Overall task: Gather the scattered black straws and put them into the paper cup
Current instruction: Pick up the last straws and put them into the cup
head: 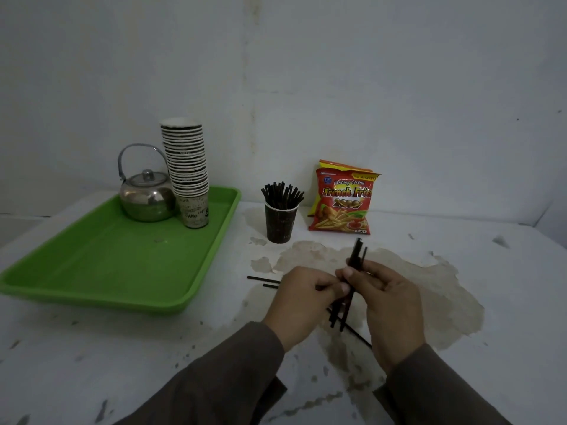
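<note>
Head view: right hand [388,297] grips a small bundle of black straws [356,256] above the stained counter [429,240]; left hand [302,294] pinches one straw beside it; two loose straws [262,279] lie left; paper cup [280,223] holds more straws beyond, upright.

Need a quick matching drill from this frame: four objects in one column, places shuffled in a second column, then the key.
Things:
1. kettle
2. bundle of straws
3. paper cup
4. snack bag

Places:
A. leaning at the wall, right of the cup that holds straws
B. on the green tray, beside the cup stack
C. held between left hand and right hand
D. on the table between tray and bag, already holding straws

Pairs: 1-B, 2-C, 3-D, 4-A
</note>
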`<action>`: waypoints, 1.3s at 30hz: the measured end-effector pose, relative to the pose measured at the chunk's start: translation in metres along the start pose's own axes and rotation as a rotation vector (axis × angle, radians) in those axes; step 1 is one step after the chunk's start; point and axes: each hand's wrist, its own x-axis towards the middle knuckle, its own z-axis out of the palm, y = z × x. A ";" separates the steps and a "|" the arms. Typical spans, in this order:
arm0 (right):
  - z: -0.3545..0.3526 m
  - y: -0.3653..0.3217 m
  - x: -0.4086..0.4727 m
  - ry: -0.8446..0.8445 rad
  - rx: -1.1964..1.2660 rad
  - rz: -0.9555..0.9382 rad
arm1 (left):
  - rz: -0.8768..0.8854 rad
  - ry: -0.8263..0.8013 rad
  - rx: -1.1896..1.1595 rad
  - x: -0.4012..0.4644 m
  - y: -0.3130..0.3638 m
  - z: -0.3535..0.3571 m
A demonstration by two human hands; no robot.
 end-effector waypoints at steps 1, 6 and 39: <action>0.005 -0.003 0.002 -0.034 -0.014 -0.013 | 0.002 0.020 -0.001 0.002 0.002 -0.005; 0.039 -0.038 0.024 -0.191 -0.115 -0.149 | 0.116 0.196 0.072 0.021 0.021 -0.039; 0.121 -0.039 0.165 -0.140 -0.591 -0.594 | 0.212 0.355 0.312 0.158 0.025 -0.122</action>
